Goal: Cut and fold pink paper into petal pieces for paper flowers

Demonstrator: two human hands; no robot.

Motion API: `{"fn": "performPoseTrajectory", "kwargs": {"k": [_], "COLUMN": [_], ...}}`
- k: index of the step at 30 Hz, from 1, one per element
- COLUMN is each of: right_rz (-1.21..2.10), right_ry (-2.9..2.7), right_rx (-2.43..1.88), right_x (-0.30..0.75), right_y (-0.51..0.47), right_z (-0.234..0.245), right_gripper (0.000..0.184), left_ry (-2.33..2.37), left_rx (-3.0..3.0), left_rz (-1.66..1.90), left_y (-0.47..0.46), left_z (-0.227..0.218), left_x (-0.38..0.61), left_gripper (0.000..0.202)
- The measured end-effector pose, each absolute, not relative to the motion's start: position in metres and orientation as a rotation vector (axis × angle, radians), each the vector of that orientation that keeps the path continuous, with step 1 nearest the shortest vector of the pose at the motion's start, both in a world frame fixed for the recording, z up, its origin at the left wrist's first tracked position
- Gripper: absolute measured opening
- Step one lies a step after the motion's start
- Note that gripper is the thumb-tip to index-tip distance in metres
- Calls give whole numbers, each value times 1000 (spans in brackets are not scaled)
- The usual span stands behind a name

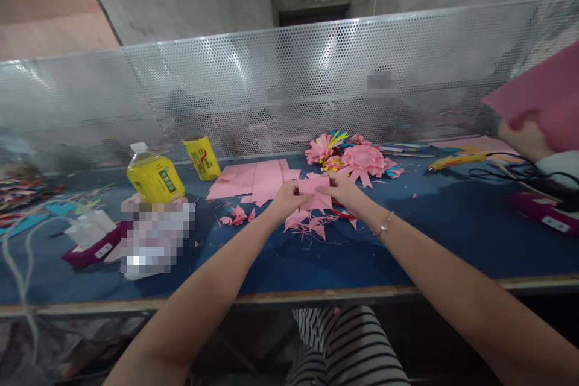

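Between my two hands is a small piece of pink paper, held up just above the table. My left hand pinches its left side, thumb in front. On the opposite side my right hand grips the upper right edge, and a bracelet circles that wrist. Beneath lie pink paper scraps and thin cuttings, with a red-handled tool partly hidden by my right hand. Larger pink sheets are spread to the left of my hands. Behind them sit finished-looking pink paper flowers with yellow and blue strips.
A yellow bottle, a yellow can and a purple power strip stand at left. At right, another person's hand holds a large pink sheet near a yellow glue gun with a black cord. A perforated metal screen runs behind the blue table.
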State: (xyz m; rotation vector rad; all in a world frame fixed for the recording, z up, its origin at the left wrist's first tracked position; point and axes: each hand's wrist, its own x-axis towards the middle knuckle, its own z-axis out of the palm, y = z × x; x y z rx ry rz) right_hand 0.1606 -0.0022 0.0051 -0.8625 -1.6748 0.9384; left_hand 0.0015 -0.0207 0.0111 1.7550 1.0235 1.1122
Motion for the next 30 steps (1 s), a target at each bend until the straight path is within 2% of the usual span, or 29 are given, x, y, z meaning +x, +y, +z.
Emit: {"fn": "performPoseTrajectory", "kwargs": {"k": [4,8,11,18,24,30], "right_rz": [1061,1244,1363,1354,1376,1381], "right_ry": [-1645,-1461,-1347,-1363,-1423,-1173], "right_rx": [-840,-829,-855,-933,-826,-846], "right_x": [158,157,157,158,158,158], "right_y": [-8,-11,-12,-11,-11,-11], "right_z": [7,9,11,11,10,14], "right_gripper": [16,15,15,18,16,17], "left_ry": [1054,880,902,956,891,885], "left_rx": [1774,1637,1550,1591,1405,1143], "left_rz": [1139,1158,1152,1227,1273,1278], "left_y": [-23,-26,-26,-15,-12,-16], "left_z": [12,12,11,5,4,14], "left_x": [2,7,8,3,2,3], "left_gripper": [15,32,35,13,18,16]}}
